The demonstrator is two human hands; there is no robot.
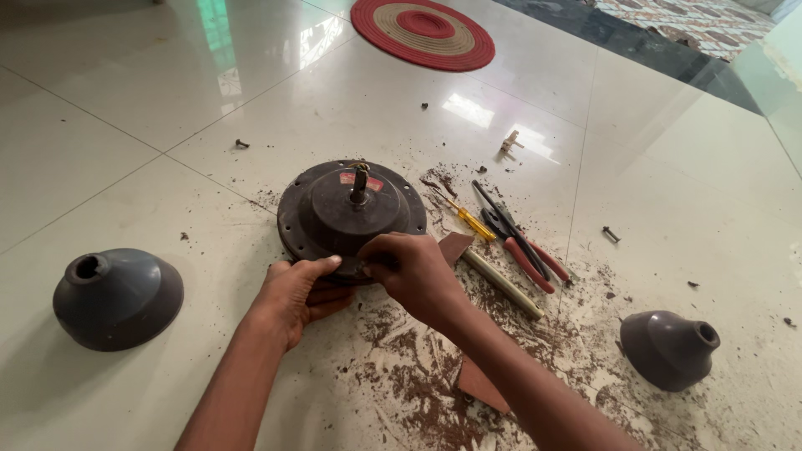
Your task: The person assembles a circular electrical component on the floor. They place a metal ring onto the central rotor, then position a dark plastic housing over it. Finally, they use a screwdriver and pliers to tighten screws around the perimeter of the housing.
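1. Nearest, a flat reddish-brown sheet [480,384], like sandpaper, lies on the glossy white tiled floor [109,150], partly under the right forearm, amid scattered dark brown rust crumbs [418,392].
2. The left hand [296,296] grips the near rim of a round, dark brown rusty metal motor housing [334,213], thumb on top and fingers curled beneath.
3. The right hand [413,271] is pinched together on the same near rim, just right of the left hand; what it pinches I cannot tell. A second reddish-brown piece [455,246] peeks out behind it.
4. The housing sits at the centre of the floor, with a short upright shaft [360,182] rising from its top.
5. Far left, a dark grey bell-shaped cover [117,296] rests well apart; a smaller matching cover [668,347] lies to the near right.
6. Right of the housing lie a dull metal rod [501,284], red-handled pliers [522,246] and a yellow-handled screwdriver [468,221].
7. A small dark screw [611,235] lies further right.
8. Farthest, a round red-and-tan woven mat [423,32].
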